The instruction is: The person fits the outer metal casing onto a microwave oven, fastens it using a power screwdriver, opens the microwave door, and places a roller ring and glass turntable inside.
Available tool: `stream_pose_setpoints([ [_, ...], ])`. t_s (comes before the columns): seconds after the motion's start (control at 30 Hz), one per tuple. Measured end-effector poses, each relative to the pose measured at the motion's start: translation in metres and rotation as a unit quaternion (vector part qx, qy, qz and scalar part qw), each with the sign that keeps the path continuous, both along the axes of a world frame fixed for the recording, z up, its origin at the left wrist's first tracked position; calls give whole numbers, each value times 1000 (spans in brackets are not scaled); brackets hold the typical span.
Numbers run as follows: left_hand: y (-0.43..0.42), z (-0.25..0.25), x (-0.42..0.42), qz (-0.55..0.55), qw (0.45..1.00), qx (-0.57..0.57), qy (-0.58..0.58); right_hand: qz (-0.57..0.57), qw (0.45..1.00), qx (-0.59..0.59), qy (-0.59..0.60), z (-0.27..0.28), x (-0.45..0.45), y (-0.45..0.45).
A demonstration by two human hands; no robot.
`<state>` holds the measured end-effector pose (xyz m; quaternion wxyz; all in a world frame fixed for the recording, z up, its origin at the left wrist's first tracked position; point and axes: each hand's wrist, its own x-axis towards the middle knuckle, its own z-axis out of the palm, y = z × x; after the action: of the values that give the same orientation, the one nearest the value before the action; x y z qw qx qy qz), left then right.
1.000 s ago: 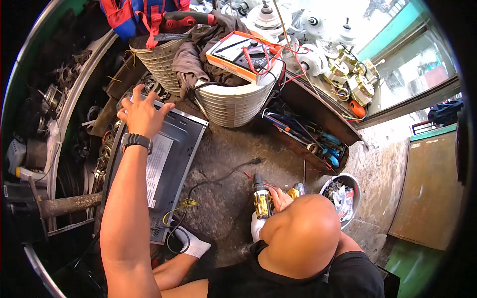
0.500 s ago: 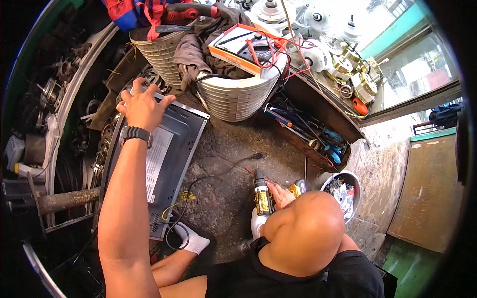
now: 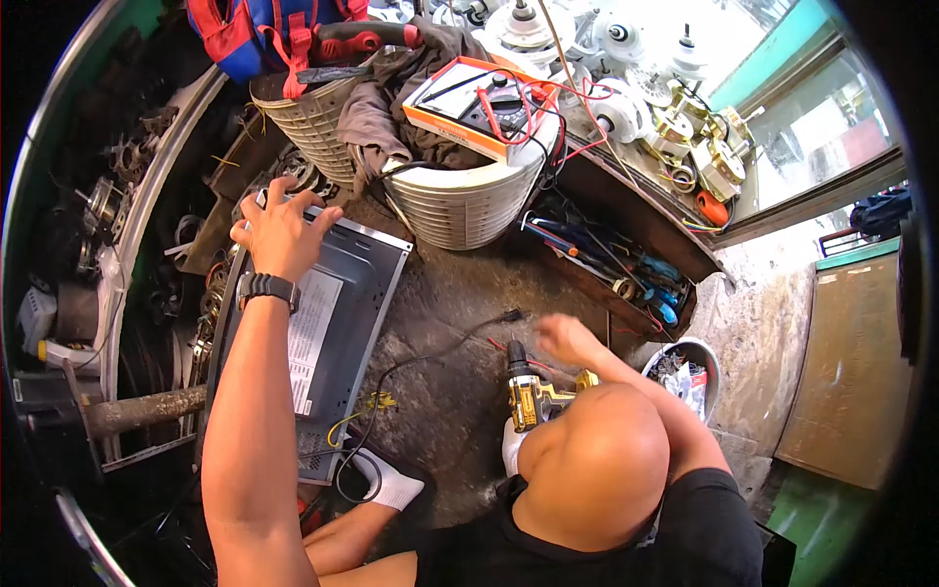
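My left hand (image 3: 282, 235) rests with spread fingers on the far edge of a grey metal appliance casing (image 3: 337, 293). A white printed label (image 3: 315, 338) is on the casing's face, and a black power cord (image 3: 421, 354) runs from its lower part to a plug on the floor. Blurred by motion, my right hand (image 3: 567, 340) is in the air beyond my knee; whether anything is in its fingers is not clear. Just left of and below it lies a yellow-and-black cordless drill (image 3: 529, 401), its battery end partly behind the knee.
A tool box (image 3: 548, 256) with pliers and screwdrivers stands ahead to the right, near a white bucket (image 3: 712, 377) of small parts. Beyond are a ribbed tub (image 3: 455, 210) carrying a boxed multimeter (image 3: 484, 103), and several motors (image 3: 675, 132). A hammer (image 3: 147, 399) lies left.
My right hand has come off the drill and moved up, away from it. The drill stays on the floor. My left hand remains on the casing; the view has shifted slightly.
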<state>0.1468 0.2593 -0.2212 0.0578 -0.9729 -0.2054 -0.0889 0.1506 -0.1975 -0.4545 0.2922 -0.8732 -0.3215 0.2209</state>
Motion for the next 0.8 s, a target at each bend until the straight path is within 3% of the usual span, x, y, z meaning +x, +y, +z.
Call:
stream_pose_setpoints([
  [0.17,-3,5,2,5,999,-42,4,-98,993,-58,25,-36,66,46],
  [0.5,-3,2,0,-49,998,-15,-21,-1,996,-92,17,-48,57,77],
  [0.63,1,2,0,-98,995,-12,-29,-33,997,-74,16,-48,54,78],
  [0.7,2,3,1,-112,993,-37,-5,-111,990,-87,3,-52,62,73],
  [0.8,8,0,2,-139,989,-56,2,-92,992,-81,-6,-56,69,59],
])
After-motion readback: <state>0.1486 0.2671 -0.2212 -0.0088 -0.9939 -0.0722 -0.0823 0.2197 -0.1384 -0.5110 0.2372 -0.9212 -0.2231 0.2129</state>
